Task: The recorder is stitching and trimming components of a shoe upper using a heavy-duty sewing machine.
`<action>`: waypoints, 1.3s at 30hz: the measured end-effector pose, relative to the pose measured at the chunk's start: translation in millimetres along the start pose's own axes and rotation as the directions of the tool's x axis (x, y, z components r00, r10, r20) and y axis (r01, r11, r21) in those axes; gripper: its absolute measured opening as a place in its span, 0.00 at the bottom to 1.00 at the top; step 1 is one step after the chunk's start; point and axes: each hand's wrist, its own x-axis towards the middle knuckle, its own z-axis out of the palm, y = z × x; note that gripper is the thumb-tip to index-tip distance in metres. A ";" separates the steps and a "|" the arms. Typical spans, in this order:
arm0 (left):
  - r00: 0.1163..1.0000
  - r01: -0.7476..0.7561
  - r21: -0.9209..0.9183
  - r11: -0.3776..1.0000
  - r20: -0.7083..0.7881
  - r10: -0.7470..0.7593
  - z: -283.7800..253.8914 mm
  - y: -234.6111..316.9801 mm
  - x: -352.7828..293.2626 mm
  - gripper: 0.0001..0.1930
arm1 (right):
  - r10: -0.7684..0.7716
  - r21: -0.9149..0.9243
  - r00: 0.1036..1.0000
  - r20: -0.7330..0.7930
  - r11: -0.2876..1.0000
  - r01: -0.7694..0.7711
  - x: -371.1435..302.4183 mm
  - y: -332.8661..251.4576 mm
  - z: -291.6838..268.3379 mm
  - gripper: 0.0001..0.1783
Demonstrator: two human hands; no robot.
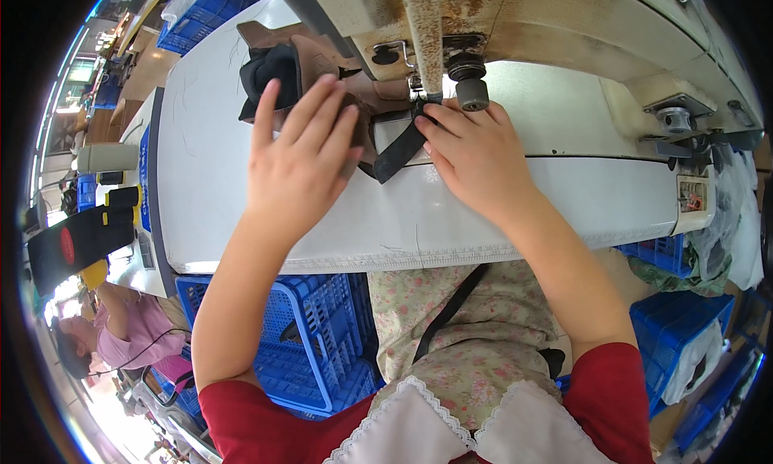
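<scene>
On the white table of a sewing machine (pixel 555 29) lies a brown leather shoe upper (pixel 318 57) with a black lining (pixel 278 68). My left hand (pixel 296 162) is over its near side, fingers outstretched and spread. Some fingertips seem to rest on the leather; part of the piece is hidden beneath them. A black strip (pixel 396 154) runs from the presser foot (pixel 415 87) toward me, its near end at the table's slot. Close to the needle area, my right hand (pixel 483 154) has its fingers and thumb closed on the strip's right edge.
A dark knob (pixel 471 93) hangs from the machine head just above my right fingers. Blue plastic crates (pixel 302 335) stand below the table at left, and another blue crate (pixel 672 327) at right. A person in pink (pixel 137 331) sits at the far left.
</scene>
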 end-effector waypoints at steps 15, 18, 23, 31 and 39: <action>0.984 -0.151 0.044 0.988 -0.090 0.154 34.1 -29.2 -11.7 0.16 | 0.127 0.047 0.987 -0.098 0.991 -0.123 1.5 -13.1 5.6 0.12; 0.967 -0.245 -0.018 0.969 -0.073 0.243 27.7 -37.3 -7.7 0.16 | 0.149 0.058 0.986 -0.079 0.988 -0.145 -0.2 -15.0 6.6 0.12; 0.934 -0.357 -0.017 0.934 -0.010 0.357 20.6 -38.0 -3.9 0.17 | 0.141 0.030 0.985 -0.097 0.990 -0.139 -2.7 -15.4 10.2 0.12; 0.924 -0.383 -0.007 0.924 -0.008 0.383 10.5 -27.0 0.2 0.17 | 0.174 -0.004 0.982 -0.070 0.985 -0.175 0.2 -18.3 8.1 0.13; 0.914 -0.404 -0.039 0.914 0.028 0.406 -3.0 -15.8 12.0 0.14 | 0.208 0.049 0.971 -0.118 0.978 -0.204 -0.5 -13.5 12.3 0.12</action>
